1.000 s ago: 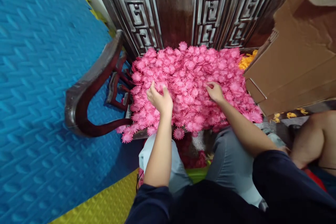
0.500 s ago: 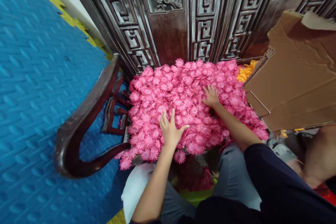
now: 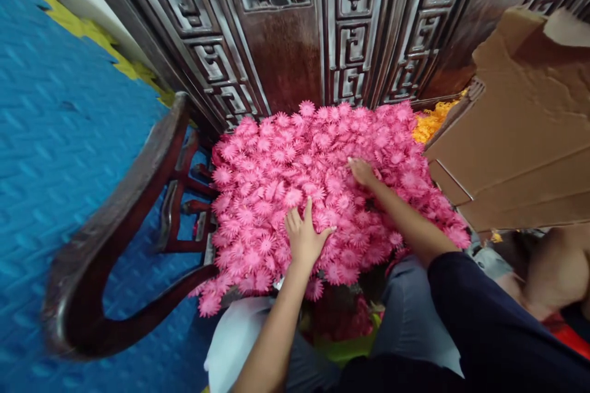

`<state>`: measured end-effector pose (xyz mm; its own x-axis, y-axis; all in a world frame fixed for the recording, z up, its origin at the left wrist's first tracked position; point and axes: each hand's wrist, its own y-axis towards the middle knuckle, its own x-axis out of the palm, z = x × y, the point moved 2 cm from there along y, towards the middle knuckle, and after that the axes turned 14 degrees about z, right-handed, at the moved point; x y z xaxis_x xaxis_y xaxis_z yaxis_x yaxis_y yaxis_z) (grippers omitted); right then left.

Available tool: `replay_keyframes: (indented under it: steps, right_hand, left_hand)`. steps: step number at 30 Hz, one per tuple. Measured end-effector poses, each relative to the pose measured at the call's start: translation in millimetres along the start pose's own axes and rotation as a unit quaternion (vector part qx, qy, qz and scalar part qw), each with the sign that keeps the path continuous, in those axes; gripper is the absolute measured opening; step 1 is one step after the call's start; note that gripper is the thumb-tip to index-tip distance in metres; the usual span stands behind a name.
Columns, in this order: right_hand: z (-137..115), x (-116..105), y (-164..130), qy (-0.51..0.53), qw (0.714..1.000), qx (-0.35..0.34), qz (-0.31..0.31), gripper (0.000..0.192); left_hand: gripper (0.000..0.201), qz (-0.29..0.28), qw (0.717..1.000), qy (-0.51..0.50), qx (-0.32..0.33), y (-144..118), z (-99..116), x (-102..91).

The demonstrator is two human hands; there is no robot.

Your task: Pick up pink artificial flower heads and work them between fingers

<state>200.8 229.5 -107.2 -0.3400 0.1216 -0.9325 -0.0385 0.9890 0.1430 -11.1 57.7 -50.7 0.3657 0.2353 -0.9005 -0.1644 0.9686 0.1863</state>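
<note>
A wide heap of pink artificial flowers [image 3: 262, 196] lies in front of me, up against the carved wood. My left hand [image 3: 306, 236] rests over the front middle of the heap, open, with thumb and fingers spread and nothing held. Farther back and to the right, my right hand [image 3: 360, 171] is among the flowers. Its fingers are curled in and slightly blurred; what they hold, if anything, is hidden.
A dark curved wooden armrest [image 3: 78, 295] stands left, above blue textured matting [image 3: 69, 153]. Carved panels [image 3: 286, 55] rise behind. Right are a cardboard box [image 3: 516, 147], orange flowers [image 3: 431, 123] and another person's limb [image 3: 560, 270]. Something yellow-green [image 3: 350, 347] shows between my knees.
My right hand has gone from spread fingers to curled ones, moving slightly left. My left hand stays open, a little lower. The view has shifted slightly.
</note>
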Motion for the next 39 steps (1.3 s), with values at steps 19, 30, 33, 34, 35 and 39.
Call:
replay_keyframes:
  steps: [19,30,33,34,35,39]
  right_hand:
    - [12.2,-50.7,-6.7,0.178,0.956,0.179,0.148,0.023]
    - [-85.4,-96.8,-79.6,0.643,0.718,0.249,-0.099,0.039]
    - [-109.1,-94.3,-99.6,0.628,0.73,0.234,-0.134,0.039]
    - [-113.8,-92.3,-103.1,0.612,0.743,0.231,-0.138,0.041]
    - [-117.1,-89.7,-105.3,0.598,0.755,0.228,-0.143,0.043]
    - [-122.1,-78.4,-108.1,0.571,0.777,0.21,-0.161,0.042]
  left_hand:
    - [0.087,0.036,0.992,-0.113,-0.034,7.5,-4.1,-7.8]
    - [0.046,0.096,0.931,-0.353,-0.021,6.9,2.0,-27.5]
    - [0.04,0.051,0.88,-0.467,-0.076,4.9,3.9,-27.0]
    - [0.037,0.04,0.861,-0.497,-0.101,4.4,4.1,-26.3]
    - [0.035,0.034,0.845,-0.519,-0.124,4.0,4.0,-25.6]
    - [0.033,0.036,0.811,-0.556,-0.18,5.7,0.5,-23.0]
